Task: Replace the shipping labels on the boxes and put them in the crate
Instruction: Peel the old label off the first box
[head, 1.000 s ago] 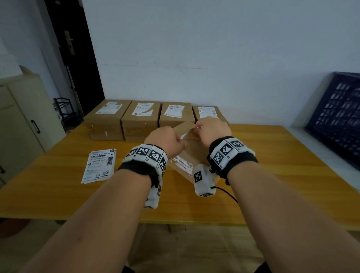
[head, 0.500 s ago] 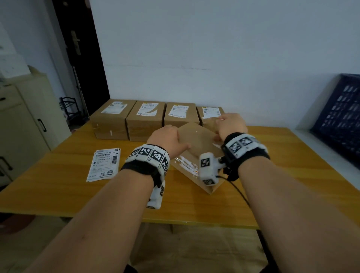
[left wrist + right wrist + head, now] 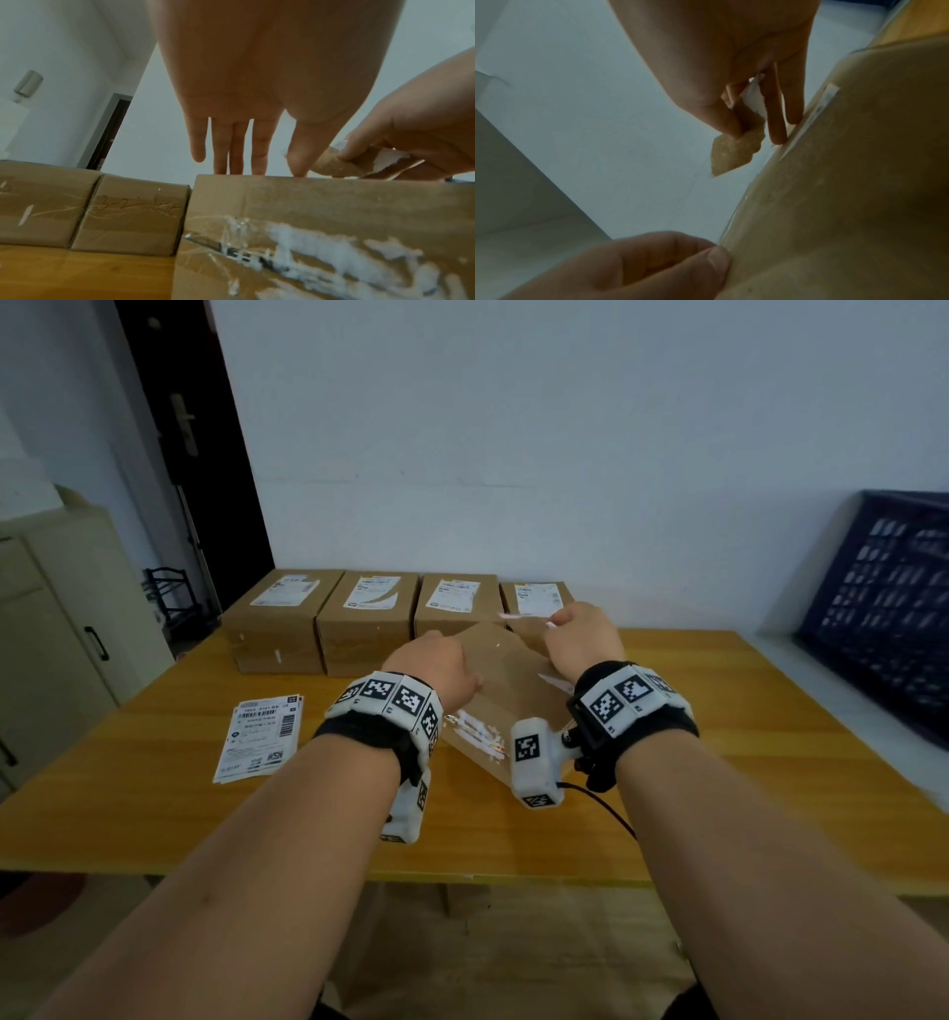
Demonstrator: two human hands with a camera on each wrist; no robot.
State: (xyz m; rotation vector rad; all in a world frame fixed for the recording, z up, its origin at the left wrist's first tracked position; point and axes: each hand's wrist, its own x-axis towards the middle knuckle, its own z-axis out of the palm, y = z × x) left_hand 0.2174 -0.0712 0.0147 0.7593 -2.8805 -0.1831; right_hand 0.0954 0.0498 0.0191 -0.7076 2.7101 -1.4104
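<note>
A brown cardboard box (image 3: pixel 508 680) stands tilted on the wooden table (image 3: pixel 744 737), with torn white label residue (image 3: pixel 480 737) on its near face. My left hand (image 3: pixel 436 660) grips its upper left edge, fingers over the far side (image 3: pixel 244 158) and thumb on the rim. At the box's far right corner my right hand (image 3: pixel 580 634) pinches a torn label piece (image 3: pixel 731 154), brown at the back and white at the edge, between thumb and forefinger. Two other fingers (image 3: pixel 777 125) touch the box (image 3: pixel 859 182). The piece (image 3: pixel 331 164) hangs free of the cardboard.
Several labelled boxes (image 3: pixel 369 618) stand in a row along the back wall. A stack of fresh labels (image 3: pixel 262 737) lies on the table at the left. A dark blue crate (image 3: pixel 893 608) leans at the far right. A beige cabinet (image 3: pixel 51 618) stands left of the table.
My right hand has pulled away from the left one, to the right and farther back, carrying the torn label piece off the box. The left hand stays on the box edge.
</note>
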